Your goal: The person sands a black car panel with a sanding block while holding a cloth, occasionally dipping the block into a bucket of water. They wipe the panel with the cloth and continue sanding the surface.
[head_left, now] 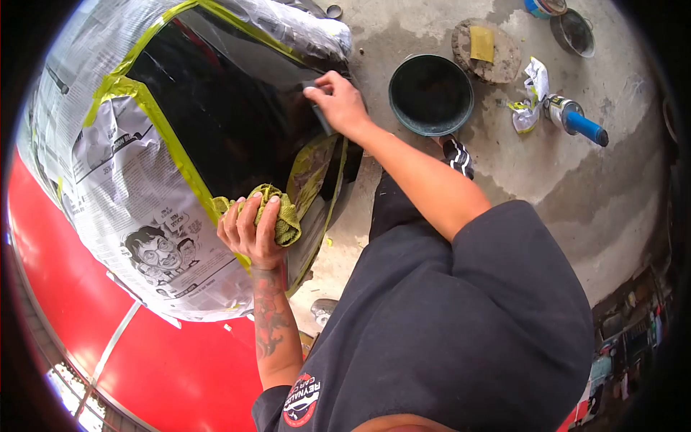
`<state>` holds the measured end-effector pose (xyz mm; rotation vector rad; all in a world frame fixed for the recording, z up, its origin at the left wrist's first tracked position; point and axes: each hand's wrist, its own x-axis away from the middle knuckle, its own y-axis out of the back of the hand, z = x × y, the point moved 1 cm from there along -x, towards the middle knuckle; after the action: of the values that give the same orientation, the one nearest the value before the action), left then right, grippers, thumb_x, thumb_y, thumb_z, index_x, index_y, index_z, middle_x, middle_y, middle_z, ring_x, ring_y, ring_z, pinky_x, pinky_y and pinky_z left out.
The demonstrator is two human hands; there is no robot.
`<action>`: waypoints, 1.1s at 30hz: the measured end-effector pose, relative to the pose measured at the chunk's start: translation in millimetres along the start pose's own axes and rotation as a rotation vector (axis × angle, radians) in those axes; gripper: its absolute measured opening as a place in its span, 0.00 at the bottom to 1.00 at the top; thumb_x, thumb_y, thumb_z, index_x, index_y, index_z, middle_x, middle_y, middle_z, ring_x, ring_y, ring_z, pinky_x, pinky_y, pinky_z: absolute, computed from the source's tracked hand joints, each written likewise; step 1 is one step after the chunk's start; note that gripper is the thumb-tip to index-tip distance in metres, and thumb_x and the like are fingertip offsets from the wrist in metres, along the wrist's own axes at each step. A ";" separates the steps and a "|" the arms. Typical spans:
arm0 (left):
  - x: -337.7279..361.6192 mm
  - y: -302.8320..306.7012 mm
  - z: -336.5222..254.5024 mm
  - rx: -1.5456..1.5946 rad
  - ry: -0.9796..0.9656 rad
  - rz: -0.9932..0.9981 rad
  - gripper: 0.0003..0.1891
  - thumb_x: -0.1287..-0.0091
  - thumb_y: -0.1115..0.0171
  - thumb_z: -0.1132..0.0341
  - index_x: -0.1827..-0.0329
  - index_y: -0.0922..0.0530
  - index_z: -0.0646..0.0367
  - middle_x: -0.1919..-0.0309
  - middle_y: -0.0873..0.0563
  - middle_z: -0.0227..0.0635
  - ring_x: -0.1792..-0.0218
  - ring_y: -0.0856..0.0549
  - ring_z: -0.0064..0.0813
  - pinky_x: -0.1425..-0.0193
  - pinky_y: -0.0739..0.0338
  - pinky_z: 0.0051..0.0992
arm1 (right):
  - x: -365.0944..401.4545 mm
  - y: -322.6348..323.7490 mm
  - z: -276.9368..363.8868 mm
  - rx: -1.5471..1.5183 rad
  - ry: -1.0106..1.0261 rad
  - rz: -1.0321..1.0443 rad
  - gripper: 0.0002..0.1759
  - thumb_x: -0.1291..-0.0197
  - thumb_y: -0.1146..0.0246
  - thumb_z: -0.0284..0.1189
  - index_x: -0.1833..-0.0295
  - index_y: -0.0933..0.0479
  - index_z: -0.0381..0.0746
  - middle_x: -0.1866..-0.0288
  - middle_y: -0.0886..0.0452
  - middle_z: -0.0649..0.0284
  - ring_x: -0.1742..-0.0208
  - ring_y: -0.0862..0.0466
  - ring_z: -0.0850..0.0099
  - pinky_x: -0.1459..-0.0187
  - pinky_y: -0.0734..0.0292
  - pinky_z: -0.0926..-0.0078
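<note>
A glossy black car panel [216, 93] fills the space between strips of yellow-green masking tape [173, 155] and taped-on newspaper [122, 173]. My left hand [252, 230] is closed around a bunched green cloth [288, 219] at the panel's near edge, by the tape. Farther up, my right hand [338, 104] grips a flat grey sanding pad [322, 119] between thumb and fingers. The pad lies against the black surface near its right-hand edge. My right palm is hidden from above.
A dark round basin [432, 97] of liquid stands on the wet-patched concrete floor [533, 187]. Beyond it, a yellow sheet [482, 44] rests on a round slab [504, 61]. Crumpled paper [531, 97], a blue-ended can [576, 120] and a metal bowl [572, 33] are nearby. Red bodywork [173, 367] is at lower left.
</note>
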<state>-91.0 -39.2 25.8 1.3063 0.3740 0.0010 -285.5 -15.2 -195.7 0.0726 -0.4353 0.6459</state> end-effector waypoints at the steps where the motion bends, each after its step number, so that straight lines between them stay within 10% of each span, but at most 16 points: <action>1: 0.4 -1.5 -1.6 0.016 0.025 -0.016 0.13 0.35 0.28 0.60 0.48 0.13 0.35 0.46 0.13 0.22 0.41 0.16 0.35 0.34 0.28 0.44 | 11.5 -1.2 24.2 -0.044 0.071 -0.014 0.25 0.42 0.26 0.46 0.49 0.17 0.37 0.50 0.15 0.47 0.46 0.15 0.50 0.42 0.20 0.58; 10: 0.3 0.3 2.8 -0.032 -0.047 0.009 0.16 0.39 0.23 0.55 0.49 0.15 0.41 0.47 0.12 0.28 0.44 0.15 0.40 0.36 0.25 0.44 | 13.7 10.2 19.5 0.002 0.012 0.076 0.22 0.39 0.29 0.45 0.49 0.17 0.38 0.49 0.15 0.49 0.45 0.15 0.50 0.41 0.20 0.57; 16: -0.2 1.8 1.9 -0.023 -0.036 0.025 0.17 0.41 0.22 0.56 0.49 0.15 0.41 0.46 0.12 0.28 0.44 0.15 0.39 0.35 0.26 0.44 | 32.6 2.5 92.6 -0.052 0.643 0.032 0.20 0.39 0.29 0.40 0.46 0.18 0.38 0.43 0.17 0.54 0.38 0.20 0.55 0.33 0.28 0.58; 33: -2.0 2.3 1.4 -0.007 -0.017 0.016 0.14 0.39 0.24 0.57 0.50 0.14 0.39 0.48 0.13 0.25 0.44 0.15 0.37 0.36 0.26 0.44 | 46.3 17.2 71.1 0.114 0.833 0.063 0.21 0.38 0.27 0.38 0.41 0.17 0.45 0.34 0.19 0.57 0.36 0.22 0.53 0.33 0.28 0.54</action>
<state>-92.0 -40.3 28.8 1.3011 0.3488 0.0042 -289.2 10.7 -113.1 -0.1035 0.4040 0.7029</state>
